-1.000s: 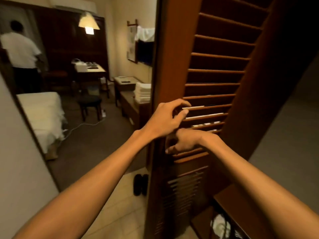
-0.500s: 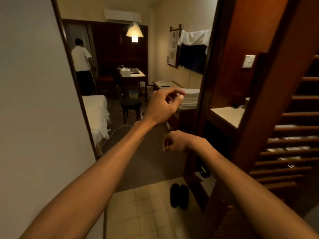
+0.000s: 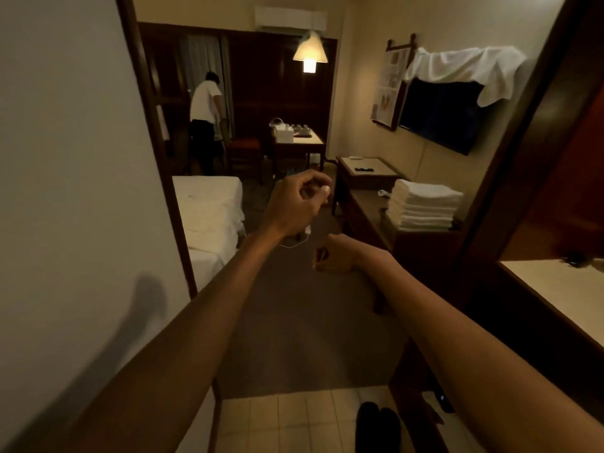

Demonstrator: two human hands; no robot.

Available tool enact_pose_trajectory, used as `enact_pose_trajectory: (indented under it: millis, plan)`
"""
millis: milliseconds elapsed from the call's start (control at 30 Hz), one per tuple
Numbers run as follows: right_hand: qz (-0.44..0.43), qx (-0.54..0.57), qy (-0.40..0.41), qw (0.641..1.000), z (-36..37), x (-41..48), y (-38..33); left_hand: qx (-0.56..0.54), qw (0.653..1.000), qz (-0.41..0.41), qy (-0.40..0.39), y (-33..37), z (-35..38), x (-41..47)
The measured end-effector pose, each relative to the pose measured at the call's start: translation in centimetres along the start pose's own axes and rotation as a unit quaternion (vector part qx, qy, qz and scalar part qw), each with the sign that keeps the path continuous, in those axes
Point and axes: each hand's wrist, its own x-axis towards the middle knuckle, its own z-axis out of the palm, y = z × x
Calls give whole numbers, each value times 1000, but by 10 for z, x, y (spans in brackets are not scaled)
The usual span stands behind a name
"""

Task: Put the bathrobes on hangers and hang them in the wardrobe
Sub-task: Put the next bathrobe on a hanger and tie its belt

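- On the low bench [image 3: 364,206] to your right: stack of folded white cloth [image 3: 425,206], likeliest the bathrobes; unconfirmed at this range. No hanger or wardrobe in view.
- White cloth [image 3: 464,65] draped over the wall screen [image 3: 441,116]: possibly a robe, cannot tell.
- Left hand [image 3: 299,201] raised, fingers curled toward thumb, holding nothing. Right hand [image 3: 333,255] lower, a loose fist, also empty. Both well apart from the stack.
- Step judged: fetching. Uncurl both hands, take the top piece only, lifting from beneath so the pile stays square. Find the collar first.
- Mind the dark shoes [image 3: 376,423] by your feet. Bed [image 3: 209,207] at left; another person [image 3: 202,119] at the far end.
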Motion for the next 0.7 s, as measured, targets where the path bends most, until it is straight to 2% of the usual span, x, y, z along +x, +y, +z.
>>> enact_pose_trajectory:
  millis: [200, 400, 600, 700]
  plan:
    - [-18, -31, -33, 999, -31, 134, 19, 13, 999, -37, 16, -112, -5, 89]
    - [-25, -24, 5, 999, -69, 294, 40, 13, 998, -61, 29, -249, -15, 185]
    - [-18, 2, 47, 999, -109, 456, 42, 34, 990, -126, 45, -370, -41, 288]
    - [-25, 4, 33, 999, -125, 526, 47, 39, 985, -160, 60, -422, -46, 336]
